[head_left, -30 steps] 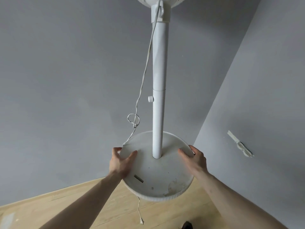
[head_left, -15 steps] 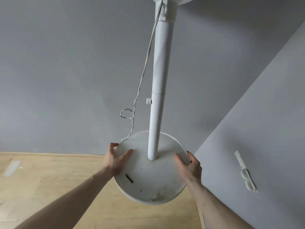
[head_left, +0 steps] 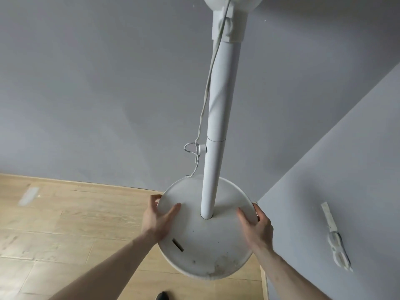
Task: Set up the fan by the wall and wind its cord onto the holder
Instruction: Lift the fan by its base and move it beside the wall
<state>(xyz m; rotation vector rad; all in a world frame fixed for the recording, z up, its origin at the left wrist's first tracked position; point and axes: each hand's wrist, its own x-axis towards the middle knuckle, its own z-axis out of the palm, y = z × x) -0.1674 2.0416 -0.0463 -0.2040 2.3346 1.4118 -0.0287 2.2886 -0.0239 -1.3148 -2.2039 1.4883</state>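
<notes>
I hold the fan's base (head_left: 207,241) at lower centre of the frame, my left hand (head_left: 157,219) and right hand (head_left: 257,228) curled over opposite edges, thumbs on top, fingers hooked under the rim. The pole (head_left: 218,126) runs up to the top edge, near the corner where the 2 walls meet. It feels stiff and, I judge, bottom-heavy; the smooth plastic could slip, so the rim is the place to grip. The cord (head_left: 205,100) hangs limp and light beside the pole, knotted near a small peg (head_left: 202,148).
</notes>
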